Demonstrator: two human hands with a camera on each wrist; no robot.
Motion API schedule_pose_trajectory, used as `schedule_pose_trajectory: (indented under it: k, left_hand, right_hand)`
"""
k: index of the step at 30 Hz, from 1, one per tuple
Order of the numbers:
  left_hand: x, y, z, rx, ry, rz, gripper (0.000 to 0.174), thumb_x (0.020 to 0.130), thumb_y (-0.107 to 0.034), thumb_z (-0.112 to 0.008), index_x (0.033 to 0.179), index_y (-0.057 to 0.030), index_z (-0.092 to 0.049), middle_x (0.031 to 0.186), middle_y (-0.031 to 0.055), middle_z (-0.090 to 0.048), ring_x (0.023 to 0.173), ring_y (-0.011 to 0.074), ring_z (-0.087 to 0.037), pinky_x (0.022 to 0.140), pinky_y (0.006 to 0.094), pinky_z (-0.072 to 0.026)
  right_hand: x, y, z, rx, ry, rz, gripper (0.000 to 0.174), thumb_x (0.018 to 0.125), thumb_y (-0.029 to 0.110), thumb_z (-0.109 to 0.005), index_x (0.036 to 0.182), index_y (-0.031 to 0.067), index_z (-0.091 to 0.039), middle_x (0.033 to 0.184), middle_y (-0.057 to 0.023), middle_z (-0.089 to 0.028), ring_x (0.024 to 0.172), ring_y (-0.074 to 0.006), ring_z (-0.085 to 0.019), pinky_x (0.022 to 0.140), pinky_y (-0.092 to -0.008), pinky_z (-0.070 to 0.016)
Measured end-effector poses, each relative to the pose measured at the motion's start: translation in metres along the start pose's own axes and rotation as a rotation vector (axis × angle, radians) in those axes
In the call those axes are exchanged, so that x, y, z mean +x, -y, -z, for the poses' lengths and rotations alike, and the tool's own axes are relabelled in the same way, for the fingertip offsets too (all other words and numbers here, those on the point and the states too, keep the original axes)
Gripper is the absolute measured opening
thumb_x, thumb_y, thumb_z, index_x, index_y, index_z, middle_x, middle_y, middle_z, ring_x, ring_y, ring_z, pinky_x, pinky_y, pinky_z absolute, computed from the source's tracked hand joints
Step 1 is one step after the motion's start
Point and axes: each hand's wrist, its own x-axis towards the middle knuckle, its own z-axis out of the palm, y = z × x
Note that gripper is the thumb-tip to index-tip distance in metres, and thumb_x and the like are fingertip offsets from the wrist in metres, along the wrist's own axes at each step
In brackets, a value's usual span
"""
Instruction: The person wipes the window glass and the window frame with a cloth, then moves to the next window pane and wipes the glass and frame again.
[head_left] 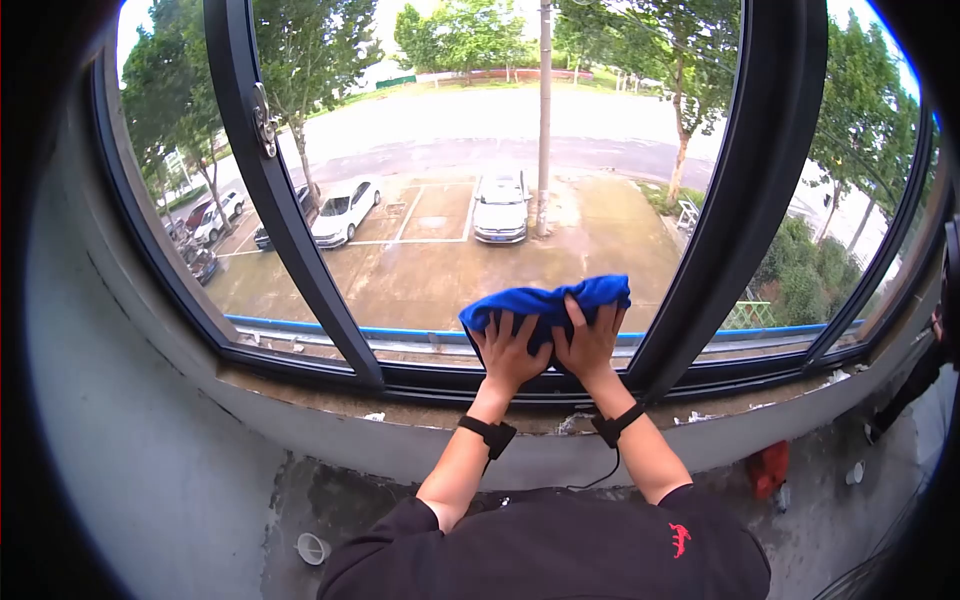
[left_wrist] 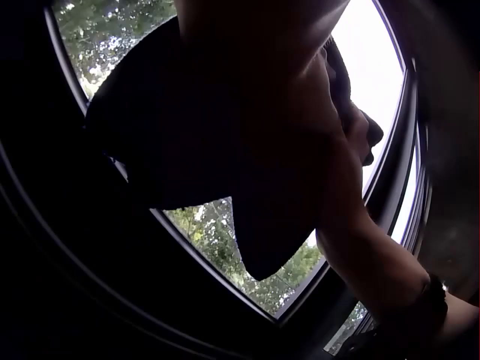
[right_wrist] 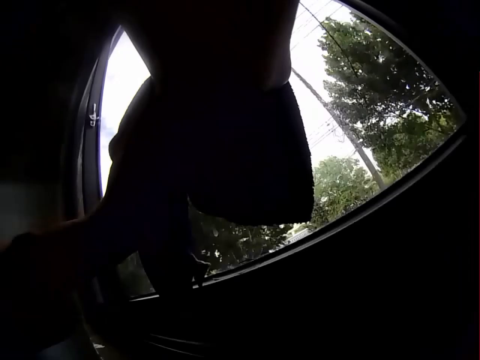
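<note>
A blue cloth (head_left: 535,300) is bunched against the lower part of the window pane in the head view. My left hand (head_left: 512,354) lies on its left half, fingers spread and pointing up. Beside it, my right hand (head_left: 590,342) presses the right half with fingers extended. The two thumbs point toward each other. From the left wrist the cloth (left_wrist: 172,135) shows as a dark shape hanging below the hand. The right wrist view has the cloth (right_wrist: 259,169) backlit too, its lower edge hanging free before the glass.
Dark window frame bars (head_left: 745,200) stand on both sides of the pane, with a handle (head_left: 264,120) on the left bar. A rough sill (head_left: 450,412) runs below. On the floor are a white cup (head_left: 313,548) and a red bag (head_left: 769,469). Another person's leg (head_left: 905,390) shows far right.
</note>
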Motion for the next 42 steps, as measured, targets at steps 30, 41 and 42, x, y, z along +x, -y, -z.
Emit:
schedule_pose_trajectory:
  k: [30, 41, 42]
  left_hand:
    - [0.241, 0.08, 0.152, 0.085, -0.413, -0.258, 0.073, 0.068, -0.052, -0.063, 0.136, -0.0251, -0.056, 0.144, 0.0233, -0.041, 0.133, 0.0488, -0.035, 0.106, 0.0757, -0.0104]
    - [-0.037, 0.147, 0.084, 0.129, 0.149, 0.065, 0.06, 0.068, -0.046, -0.074, 0.123, -0.0282, -0.063, 0.13, 0.0141, -0.051, 0.114, 0.0444, -0.052, 0.087, 0.0638, -0.0399]
    - [-0.059, 0.15, 0.074, 0.121, 0.179, 0.081, 0.056, 0.069, -0.044, -0.073, 0.122, -0.0274, -0.063, 0.13, 0.0139, -0.052, 0.114, 0.0434, -0.052, 0.087, 0.0629, -0.0398]
  right_hand:
    - [0.263, 0.138, 0.009, -0.063, -0.403, 0.273, 0.049, 0.089, 0.038, -0.064, 0.137, 0.0291, -0.056, 0.14, -0.0272, -0.045, 0.13, -0.0416, -0.045, 0.114, -0.0543, -0.0261]
    - [-0.014, 0.144, -0.076, 0.008, 0.171, 0.098, 0.058, 0.081, 0.035, -0.069, 0.137, 0.0265, -0.056, 0.124, -0.027, -0.048, 0.122, -0.0492, -0.044, 0.106, -0.0642, -0.0292]
    - [-0.032, 0.144, -0.074, -0.001, 0.172, 0.089, 0.059, 0.081, 0.034, -0.071, 0.137, 0.027, -0.056, 0.124, -0.0263, -0.049, 0.122, -0.0486, -0.044, 0.107, -0.063, -0.0299]
